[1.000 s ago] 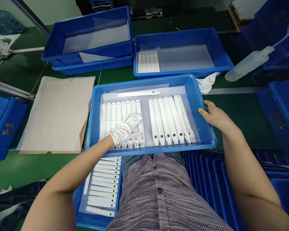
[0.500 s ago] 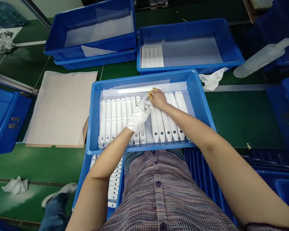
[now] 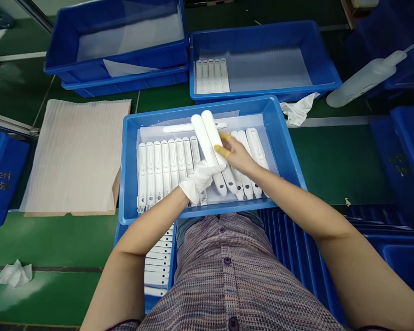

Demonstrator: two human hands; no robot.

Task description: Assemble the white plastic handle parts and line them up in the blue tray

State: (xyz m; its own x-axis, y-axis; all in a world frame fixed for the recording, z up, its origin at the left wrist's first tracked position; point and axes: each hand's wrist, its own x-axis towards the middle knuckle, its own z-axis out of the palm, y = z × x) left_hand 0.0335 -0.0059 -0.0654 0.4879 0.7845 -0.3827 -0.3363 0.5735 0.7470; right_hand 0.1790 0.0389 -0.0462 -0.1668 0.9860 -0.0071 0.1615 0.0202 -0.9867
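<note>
two smooth white bars point(image 3: 207, 138); gloved left hand point(image 3: 199, 181), right hand point(image 3: 237, 154); fingers clamped on them

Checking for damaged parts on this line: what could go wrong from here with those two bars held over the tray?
The two long white bars are raised at a tilt over the blue tray, held low by the white-gloved left hand, so they could slip and knock the rows of white bars below. The right hand is bare except for yellow finger cots, so its skin might mark the white surfaces.
</note>
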